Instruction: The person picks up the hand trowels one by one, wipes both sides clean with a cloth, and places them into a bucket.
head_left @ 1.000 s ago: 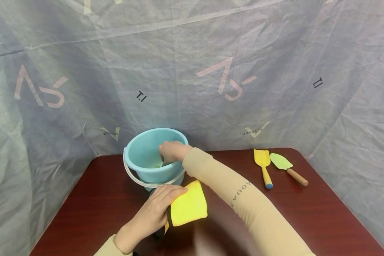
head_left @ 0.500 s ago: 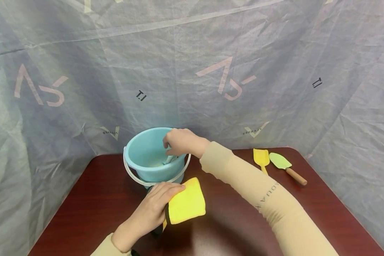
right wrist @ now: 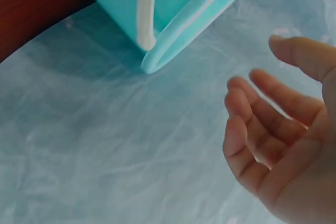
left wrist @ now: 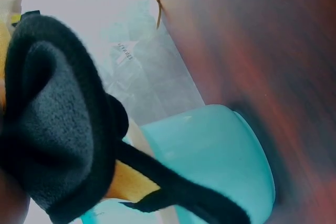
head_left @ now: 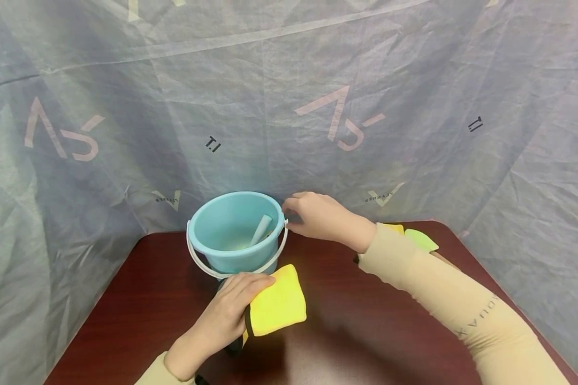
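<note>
My left hand [head_left: 221, 307] holds a folded yellow cloth [head_left: 278, 302] with black edging, low in front of the bucket. In the left wrist view the cloth [left wrist: 58, 124] shows a dark grey fuzzy side and black trim. A light blue bucket [head_left: 236, 262] stands at the table's back, its white bail [head_left: 199, 263] hanging down in front. Inside it a light blue handle [head_left: 260, 230] leans against the right wall. Just off the bucket's right rim is my right hand [head_left: 325, 216]. In the right wrist view, this hand [right wrist: 286, 135] has loosely bent fingers with nothing between them.
A yellow toy shovel [head_left: 394, 228] and a light green trowel [head_left: 421, 239] lie at the back right, partly covered by my right sleeve [head_left: 424, 270]. Behind the dark red table [head_left: 115, 315] hangs a grey printed sheet [head_left: 270, 96].
My right hand has come up out of the bucket and moved right, past its rim, leaving the light blue handle inside. The left hand with the cloth has shifted slightly left.
</note>
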The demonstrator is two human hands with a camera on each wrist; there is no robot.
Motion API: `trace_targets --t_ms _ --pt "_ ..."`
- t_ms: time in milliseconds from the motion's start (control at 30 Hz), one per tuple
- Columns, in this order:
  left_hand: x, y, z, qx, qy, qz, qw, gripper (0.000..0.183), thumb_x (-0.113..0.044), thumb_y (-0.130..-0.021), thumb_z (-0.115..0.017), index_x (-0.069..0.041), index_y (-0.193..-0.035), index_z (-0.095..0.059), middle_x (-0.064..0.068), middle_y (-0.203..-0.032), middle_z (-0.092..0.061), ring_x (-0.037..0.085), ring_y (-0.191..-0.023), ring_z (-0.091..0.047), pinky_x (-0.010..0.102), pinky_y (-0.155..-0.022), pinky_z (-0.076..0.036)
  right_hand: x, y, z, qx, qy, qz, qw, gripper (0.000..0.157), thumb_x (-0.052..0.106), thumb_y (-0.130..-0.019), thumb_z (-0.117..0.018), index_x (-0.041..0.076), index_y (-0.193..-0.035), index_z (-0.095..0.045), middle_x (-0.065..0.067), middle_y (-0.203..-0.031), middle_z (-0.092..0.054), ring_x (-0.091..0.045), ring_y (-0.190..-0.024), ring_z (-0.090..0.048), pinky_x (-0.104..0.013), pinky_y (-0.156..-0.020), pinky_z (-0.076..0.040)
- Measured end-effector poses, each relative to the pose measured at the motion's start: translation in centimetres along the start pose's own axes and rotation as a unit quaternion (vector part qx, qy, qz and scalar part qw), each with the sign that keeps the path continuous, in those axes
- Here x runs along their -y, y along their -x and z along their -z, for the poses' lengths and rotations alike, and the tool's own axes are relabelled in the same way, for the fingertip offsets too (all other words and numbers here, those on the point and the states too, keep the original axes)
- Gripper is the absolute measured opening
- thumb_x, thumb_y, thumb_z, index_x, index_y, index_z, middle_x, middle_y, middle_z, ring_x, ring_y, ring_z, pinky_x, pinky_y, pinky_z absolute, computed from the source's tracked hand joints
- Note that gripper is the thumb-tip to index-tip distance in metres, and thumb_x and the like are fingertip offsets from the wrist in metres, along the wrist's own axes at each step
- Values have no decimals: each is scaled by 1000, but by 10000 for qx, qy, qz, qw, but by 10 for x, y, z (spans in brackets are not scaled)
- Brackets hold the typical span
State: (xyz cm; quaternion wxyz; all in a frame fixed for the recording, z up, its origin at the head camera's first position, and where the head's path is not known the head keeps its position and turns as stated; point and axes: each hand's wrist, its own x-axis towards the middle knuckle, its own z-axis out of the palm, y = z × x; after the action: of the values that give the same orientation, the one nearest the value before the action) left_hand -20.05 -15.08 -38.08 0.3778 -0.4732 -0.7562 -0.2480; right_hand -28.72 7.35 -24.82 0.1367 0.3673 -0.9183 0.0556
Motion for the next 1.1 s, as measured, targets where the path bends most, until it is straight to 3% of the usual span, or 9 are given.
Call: trace_targets --t_ms 133,300,733,1100 --pt "1 0 1 -68 -75 -49 9999 33 -18 -101 -37 -6 -124 -59 2 -117 -61 19 -102 -58 34 -87 -43 -12 20 1 -565 40 -413 9975 27 23 -83 -70 10 -106 -67 -4 -99 -65 -20 -87 -63 -35 -69 -53" --pt "3 -1 0 -168 -92 -128 9997 32 -17 -101 -38 -4 -122 -60 3 -116 -62 20 -101 -59 34 -86 -44 -32 46 -1 -802 43 -1055 9912 32 25 -83 -69 7 -110 -65 -7 -104 -64 -23 -90 -63 -39 -68 -52" --pt "2 4 2 -72 -98 49 9999 34 -20 -101 -38 -5 -124 -58 2 -118 -61 20 -103 -58 33 -88 -42 -80 111 -19 -771 -394 -1973 9765 46 27 -85 -67 4 -123 -56 -14 -121 -58 -34 -110 -54 -52 -81 -46" --pt "3 8 2 -68 -108 93 9999 35 -22 -101 -39 -5 -125 -58 3 -119 -60 21 -105 -57 33 -91 -41 -108 150 -45 -411 -788 -2585 9619 54 27 -87 -65 -6 -127 -50 -26 -121 -54 -41 -107 -52 -55 -85 -45"
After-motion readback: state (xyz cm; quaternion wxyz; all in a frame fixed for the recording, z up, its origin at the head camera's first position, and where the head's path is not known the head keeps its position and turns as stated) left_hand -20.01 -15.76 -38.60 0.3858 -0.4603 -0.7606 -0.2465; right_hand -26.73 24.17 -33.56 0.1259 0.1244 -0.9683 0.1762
